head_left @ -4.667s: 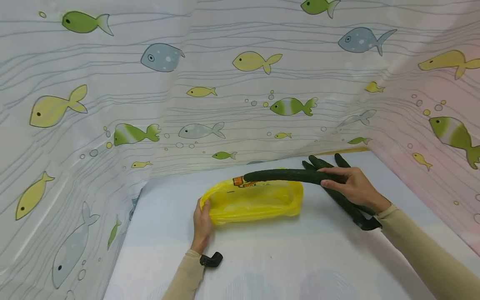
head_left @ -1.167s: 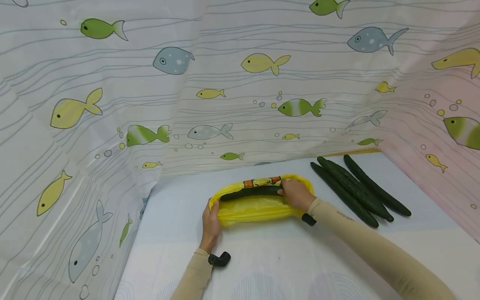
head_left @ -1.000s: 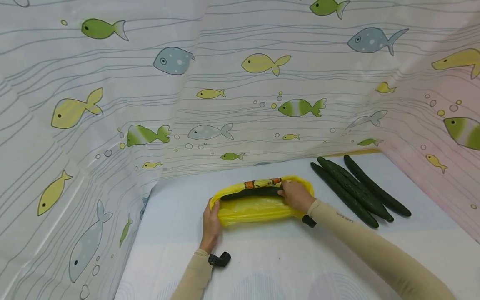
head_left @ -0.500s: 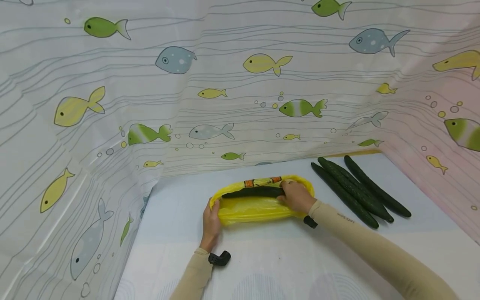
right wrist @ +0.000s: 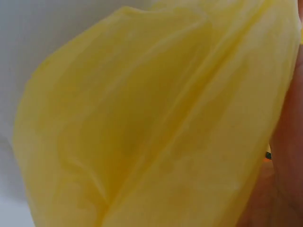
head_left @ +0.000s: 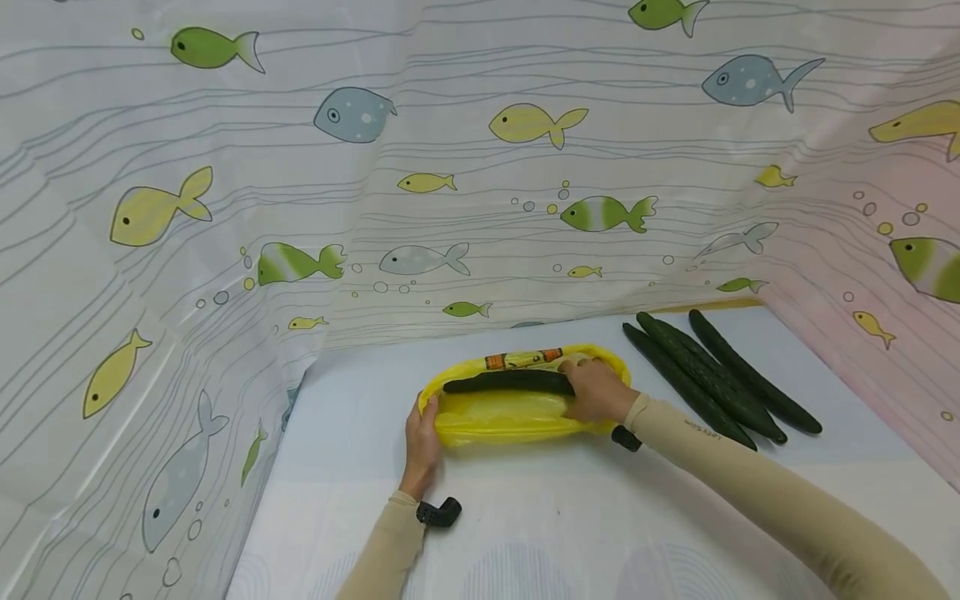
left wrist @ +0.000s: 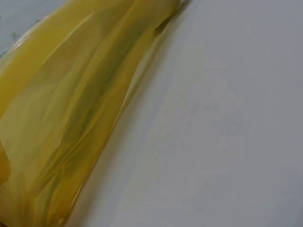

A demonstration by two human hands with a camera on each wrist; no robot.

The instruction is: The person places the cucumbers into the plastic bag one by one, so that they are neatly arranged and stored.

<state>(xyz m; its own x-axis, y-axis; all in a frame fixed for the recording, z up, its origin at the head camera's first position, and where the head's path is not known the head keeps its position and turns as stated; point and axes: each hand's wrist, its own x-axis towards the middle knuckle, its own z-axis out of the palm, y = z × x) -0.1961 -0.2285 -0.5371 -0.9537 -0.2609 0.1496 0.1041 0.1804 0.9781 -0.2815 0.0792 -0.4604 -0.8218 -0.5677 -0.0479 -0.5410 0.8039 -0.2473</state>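
My left hand (head_left: 422,437) holds the left edge of a yellow plastic bag (head_left: 491,435), thumb at the rim, the mouth facing up toward me. A long dark green cucumber (head_left: 510,382) lies inside along the far side, below the printed rim. My right hand (head_left: 597,390) reaches into the right side of the mouth, its fingers and thumb spread apart around the cucumber's right end, which the hand hides. In the left wrist view the thin yellow bag (left wrist: 85,109) shows a dark long shape through it. The right wrist view is mostly filled by the bag (right wrist: 142,118) beside part of the palm.
Three more cucumbers (head_left: 708,379) lie close together at the back right of the white table (head_left: 517,508). A fish-print sheet (head_left: 480,233) stands as walls behind the table and on both sides. A black device (head_left: 440,512) sits on the left wrist.
The right hand has carried a cucumber leftward from the group into the yellow bag. Over the last second its fingers and thumb have spread apart. The left hand keeps its hold on the rim.
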